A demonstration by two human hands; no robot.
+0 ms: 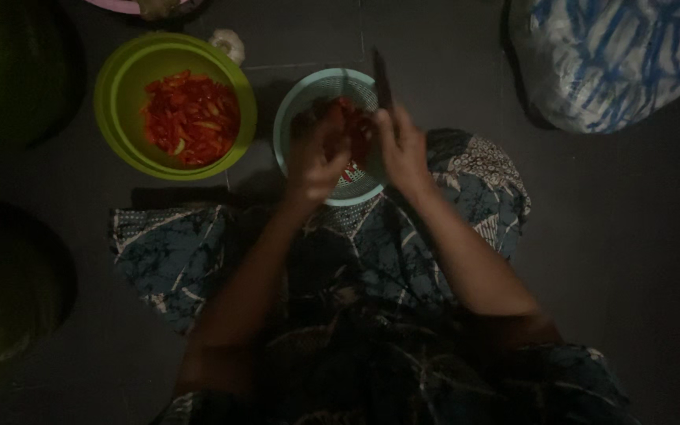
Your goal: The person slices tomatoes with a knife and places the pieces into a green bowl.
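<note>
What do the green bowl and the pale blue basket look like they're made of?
Green bowl: likely plastic, given its smooth, evenly coloured, slightly glossy wall. Pale blue basket: likely moulded plastic, given its slotted, perforated wall. The light is dim, so neither is certain.

This looks like a home, where food is prepared on the floor and not at a counter. The floor (pixel 615 236) is dark, with tile seams, and the light is weak. A person sits on it in a patterned blue cloth (pixel 403 252). A green bowl (pixel 120 94) of cut red chillies (pixel 192 118) stands on the tiles, and beside it a pale blue colander (pixel 312 90). A garlic bulb (pixel 228 43) lies near the bowl. A white and blue plastic bag (pixel 615 55) lies at the upper right.
</note>
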